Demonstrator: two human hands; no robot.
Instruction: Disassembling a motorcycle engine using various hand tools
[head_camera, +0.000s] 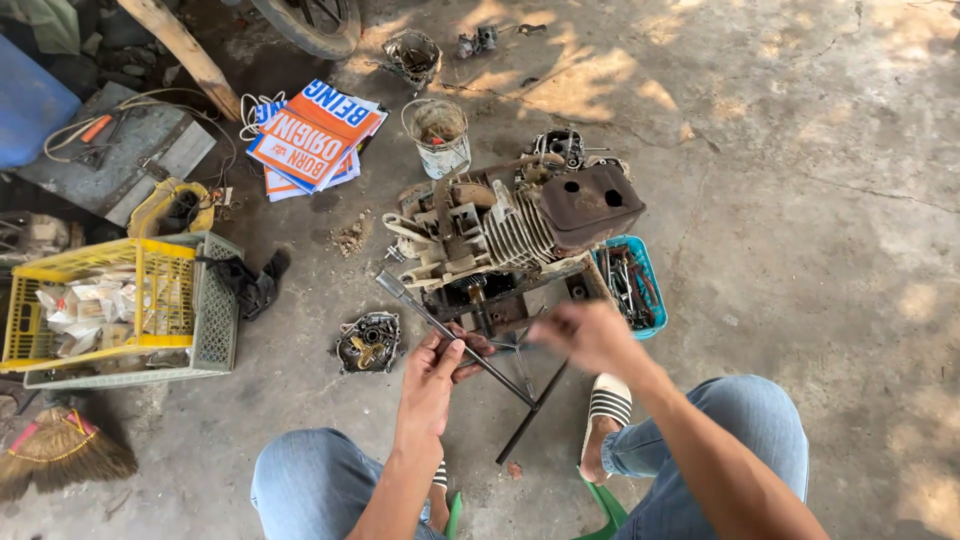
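A person is sitting over a concrete floor (800, 200), knees apart, working with a long T-handled wrench (470, 345). The left hand (432, 375) is closing around the wrench's shaft about midway along it, fingers wrapped on the metal. The right hand (588, 335) is hovering near the cross handle, blurred, so whether it is gripping anything cannot be told. The wrench's far end is pointing up and left toward a small engine (510, 235), rusty and finned, lying on the floor just ahead of the hands. A detached engine cover (367, 342) is lying just left of the left hand. A blue tray of tools (632, 282) is sitting beside the engine's right side, and a yellow crate (100, 300) is resting well off to the left.
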